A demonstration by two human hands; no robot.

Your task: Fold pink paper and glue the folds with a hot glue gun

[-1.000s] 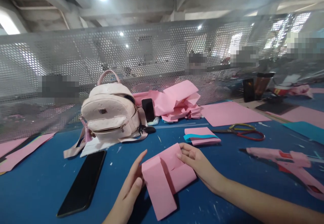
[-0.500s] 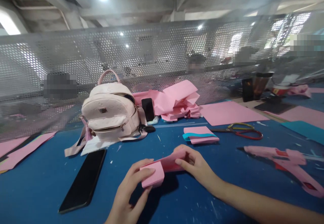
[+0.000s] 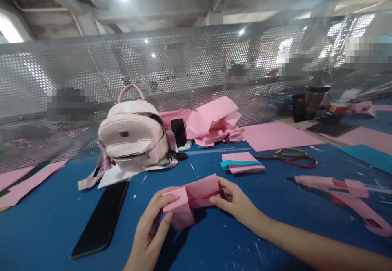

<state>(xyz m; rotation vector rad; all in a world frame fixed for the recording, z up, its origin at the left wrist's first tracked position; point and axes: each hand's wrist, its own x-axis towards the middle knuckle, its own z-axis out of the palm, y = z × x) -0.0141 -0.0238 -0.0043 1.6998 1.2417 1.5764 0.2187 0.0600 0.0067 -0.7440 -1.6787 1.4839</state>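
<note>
Between my hands is a piece of folded pink paper (image 3: 200, 191), held over the blue table (image 3: 226, 244). Its left end is bent into a box-like block, and a flat strip runs from there to the right. My left hand (image 3: 153, 218) grips the block, thumb in front and fingers over the top. My right hand (image 3: 234, 197) pinches the strip's right end between thumb and fingers; some of those fingers are hidden behind the paper. Just beyond lies a folded pink and blue paper piece (image 3: 243, 162), with scissors (image 3: 294, 157) beside it.
A pink glue gun (image 3: 339, 189) lies at the right. At the left are a black phone (image 3: 101, 220) and a pale backpack (image 3: 131, 132). Crumpled pink paper (image 3: 214, 119) and a pink sheet (image 3: 281, 136) sit behind, before a perforated metal screen (image 3: 190, 66).
The pink paper has turned in my hands, so the block's front side and more of the strip now show. My left hand has shifted slightly left.
</note>
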